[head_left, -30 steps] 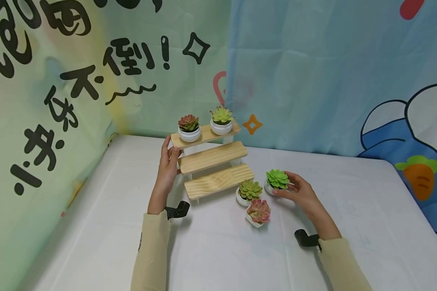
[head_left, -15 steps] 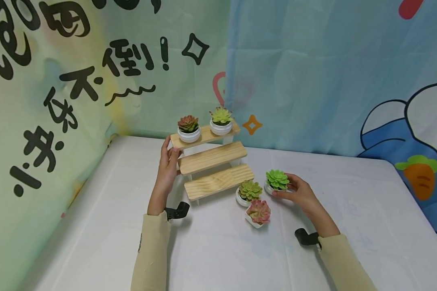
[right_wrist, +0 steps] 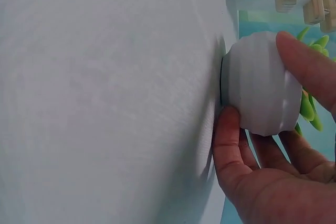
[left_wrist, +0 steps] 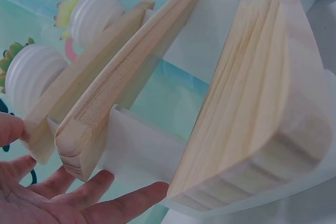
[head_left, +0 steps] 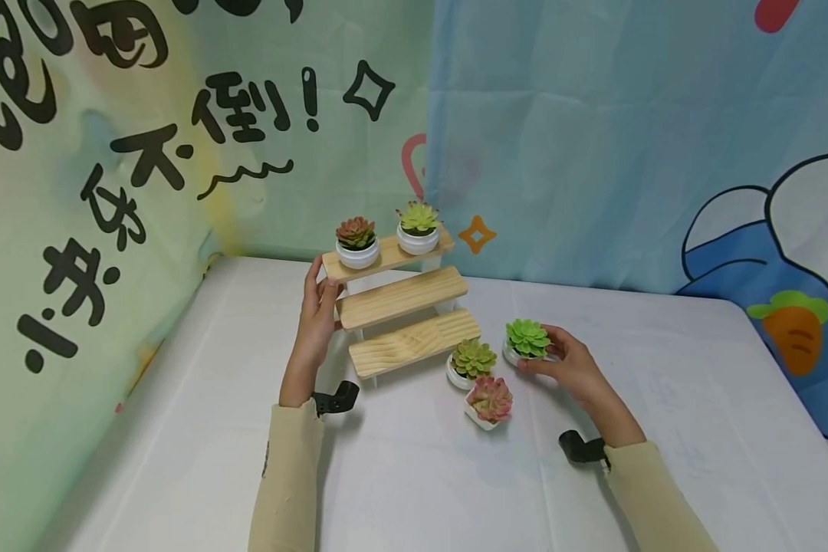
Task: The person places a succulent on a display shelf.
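My left hand (head_left: 313,330) holds the left end of a three-tier wooden display stand (head_left: 403,297), thumb and fingers around the end of its top plank in the left wrist view. With thumb and fingers on opposite sides, my right hand (head_left: 569,360) grips the white pot (right_wrist: 260,82) of a bright green succulent (head_left: 527,337), its base close over the white tablecloth. A yellow-green potted succulent (head_left: 474,359) stands at the stand's lower right corner. In front of it is a pink succulent (head_left: 491,399) in an angular white pot.
On the top tier sit a reddish potted succulent (head_left: 356,241) and a light green one (head_left: 418,228). White cloth covers the table (head_left: 441,483). Printed fabric backdrops (head_left: 593,153) rise behind and along the left.
The bright green succulent has shifted very slightly to the right in my right hand's grip. My left hand and the stand stay in place.
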{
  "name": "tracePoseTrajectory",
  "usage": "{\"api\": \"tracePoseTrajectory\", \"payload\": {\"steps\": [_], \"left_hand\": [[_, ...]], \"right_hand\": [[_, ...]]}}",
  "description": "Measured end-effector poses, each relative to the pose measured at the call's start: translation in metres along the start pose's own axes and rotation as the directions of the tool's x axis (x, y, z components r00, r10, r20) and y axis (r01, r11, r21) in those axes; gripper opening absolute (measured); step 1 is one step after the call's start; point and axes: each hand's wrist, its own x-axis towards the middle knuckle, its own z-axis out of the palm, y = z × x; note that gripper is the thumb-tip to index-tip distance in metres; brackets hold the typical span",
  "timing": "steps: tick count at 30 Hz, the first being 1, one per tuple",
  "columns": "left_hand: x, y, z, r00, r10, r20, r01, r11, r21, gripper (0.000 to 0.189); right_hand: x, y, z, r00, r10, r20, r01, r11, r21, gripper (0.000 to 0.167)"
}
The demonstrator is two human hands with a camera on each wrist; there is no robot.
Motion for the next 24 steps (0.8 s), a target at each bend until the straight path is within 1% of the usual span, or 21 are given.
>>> {"api": "tracePoseTrajectory", "payload": {"steps": [5,8,11,19,24], "left_hand": [[0.000,0.000,0.000,1.000,-0.001,0.006,0.001,1.000,-0.007,0.057],[0.000,0.000,0.000,1.000,-0.002,0.005,0.002,1.000,-0.008,0.057],[0.000,0.000,-0.001,1.000,0.001,0.003,-0.001,1.000,-0.003,0.057],[0.000,-0.001,-0.001,1.000,0.014,0.003,-0.014,1.000,0.004,0.058],[0.001,-0.001,-0.001,1.000,0.014,0.006,-0.014,1.000,-0.007,0.057]], "right_hand": [[-0.001,-0.005,-0.004,1.000,0.012,-0.020,-0.012,1.000,0.011,0.081],[-0.004,-0.011,-0.008,1.000,0.006,-0.024,-0.005,1.000,0.025,0.081],[-0.007,-0.018,-0.011,0.999,-0.002,-0.037,0.003,1.000,0.017,0.081],[-0.010,-0.031,-0.019,0.995,-0.036,-0.093,0.035,0.999,-0.011,0.080],[-0.010,-0.038,-0.021,0.991,-0.066,-0.117,0.063,0.998,-0.024,0.079]]}}
